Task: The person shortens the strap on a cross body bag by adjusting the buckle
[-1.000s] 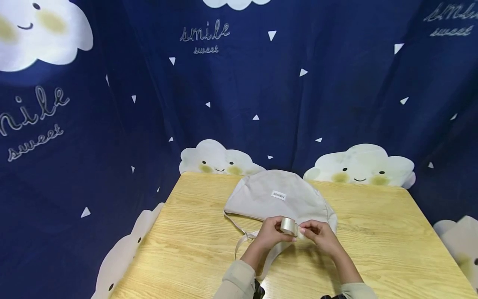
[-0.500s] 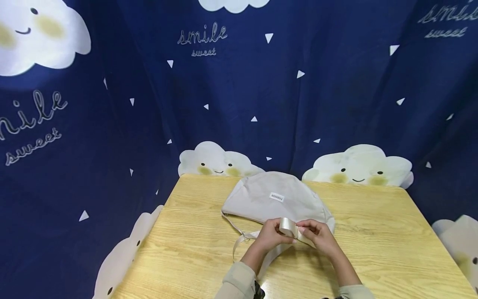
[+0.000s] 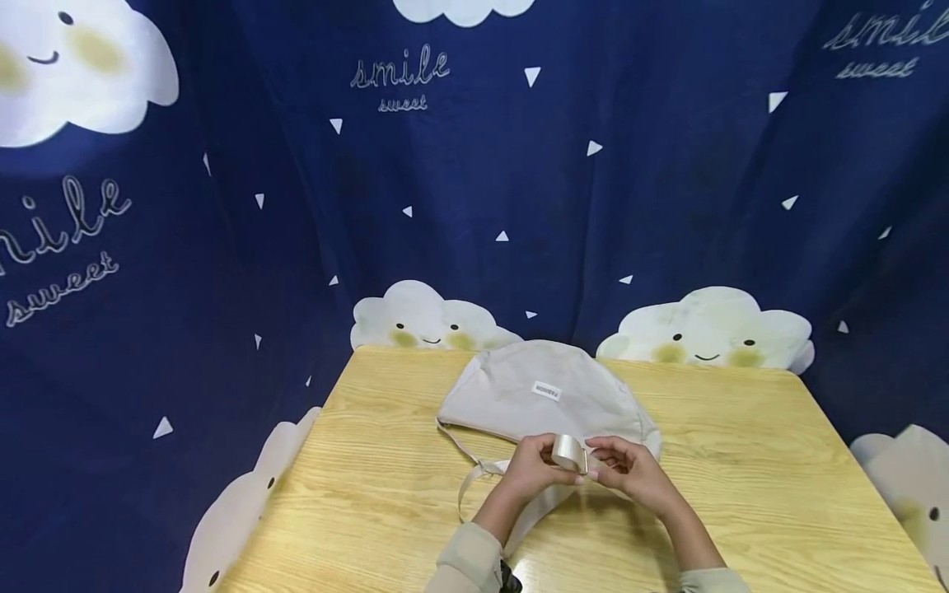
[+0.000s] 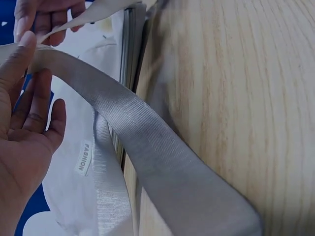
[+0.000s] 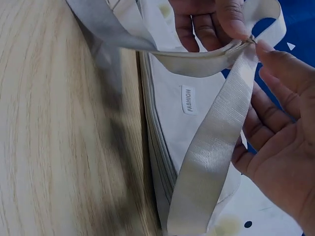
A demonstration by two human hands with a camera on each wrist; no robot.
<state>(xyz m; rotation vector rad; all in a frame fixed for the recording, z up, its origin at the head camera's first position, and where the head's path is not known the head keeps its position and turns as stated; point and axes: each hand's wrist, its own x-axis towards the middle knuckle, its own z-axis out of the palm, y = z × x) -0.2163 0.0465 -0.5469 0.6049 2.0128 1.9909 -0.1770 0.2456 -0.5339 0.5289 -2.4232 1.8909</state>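
Observation:
A beige shoulder bag (image 3: 519, 403) with a white "FASHION" label (image 5: 188, 100) lies on the wooden table, its zipped side toward me. Above its near edge, my left hand (image 3: 530, 468) pinches the bag's wide strap (image 4: 142, 128), which bends into an upright loop (image 3: 567, 452) by the fingers. A slim metal buckle (image 3: 585, 461) sits on the strap between the hands. At the buckle's right side, my right hand (image 3: 632, 471) pinches strap and buckle between thumb and fingers. In the right wrist view, a length of strap (image 5: 211, 142) hangs down from that pinch.
The wooden table (image 3: 741, 461) extends to both sides of the bag. More strap (image 3: 469, 486) trails over it to the left of my left hand. A dark blue curtain (image 3: 460, 189) with smiling clouds hangs behind and beside the table.
My right hand's grip by the buckle has shifted slightly, and the strap piece under its fingers shows less than half a second ago. The left hand keeps its hold; the head view has drifted a little.

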